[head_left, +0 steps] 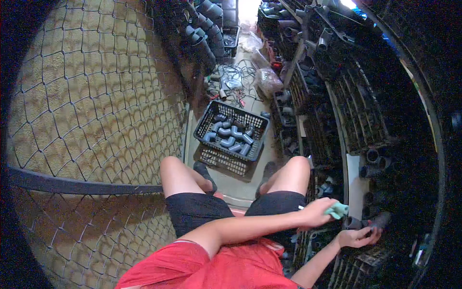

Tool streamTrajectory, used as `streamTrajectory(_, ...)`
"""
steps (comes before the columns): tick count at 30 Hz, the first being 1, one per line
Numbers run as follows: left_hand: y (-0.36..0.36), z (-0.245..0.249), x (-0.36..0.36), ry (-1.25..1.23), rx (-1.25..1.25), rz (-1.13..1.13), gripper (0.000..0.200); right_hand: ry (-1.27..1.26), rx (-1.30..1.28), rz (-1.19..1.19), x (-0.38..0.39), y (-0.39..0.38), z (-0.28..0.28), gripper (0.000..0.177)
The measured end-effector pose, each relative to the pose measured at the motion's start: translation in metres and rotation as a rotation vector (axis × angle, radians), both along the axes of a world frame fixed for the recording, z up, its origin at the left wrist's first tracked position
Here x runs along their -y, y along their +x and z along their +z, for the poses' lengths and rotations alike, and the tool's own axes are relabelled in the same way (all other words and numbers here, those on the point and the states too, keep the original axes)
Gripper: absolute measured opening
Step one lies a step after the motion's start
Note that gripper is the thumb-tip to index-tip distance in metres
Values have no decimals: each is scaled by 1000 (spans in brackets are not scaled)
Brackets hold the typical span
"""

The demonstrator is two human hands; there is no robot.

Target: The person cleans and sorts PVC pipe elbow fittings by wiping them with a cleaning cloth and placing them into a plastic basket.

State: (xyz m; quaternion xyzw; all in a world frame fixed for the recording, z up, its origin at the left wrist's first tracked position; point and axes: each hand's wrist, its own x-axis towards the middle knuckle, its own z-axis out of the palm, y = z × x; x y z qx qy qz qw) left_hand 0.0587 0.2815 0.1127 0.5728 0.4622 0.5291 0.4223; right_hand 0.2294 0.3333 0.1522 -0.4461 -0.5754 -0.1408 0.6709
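My left hand reaches across my body to the right, its fingers closed on a light green cloth. Just below it, my right hand has its fingers curled round a dark grey pipe fitting, whose open end faces the cloth. Much of that fitting blends into the dark shelf behind. On the floor ahead of my knees, a black plastic crate holds several grey pipe elbows.
Shelf racks packed with pipe fittings line my right side. A chain-link fence runs along my left, with a metal rail. Beyond the crate lie cables, a plastic bag and more stacked fittings.
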Motion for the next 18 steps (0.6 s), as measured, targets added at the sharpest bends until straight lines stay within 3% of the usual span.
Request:
streamTrajectory(2,37,-1,-16,-98,38,-6,57,24,-33,54,-4,8,-7,25)
streamTrajectory(4,56,4,-21,-133,117,13,59,-58,-302,131,-3,18,-17,32)
streamTrajectory(5,62,6,-22,-160,78,23,59,-68,-592,231,2,1,4,38)
streamTrajectory(12,51,36,-7,-165,25,-135,57,-41,-736,323,11,-6,1,33)
streamTrajectory(14,58,29,-12,-219,31,-97,56,-53,-906,410,11,-10,1,33)
streamTrajectory(18,65,23,-17,-271,108,-77,56,-103,-904,393,10,-9,5,30)
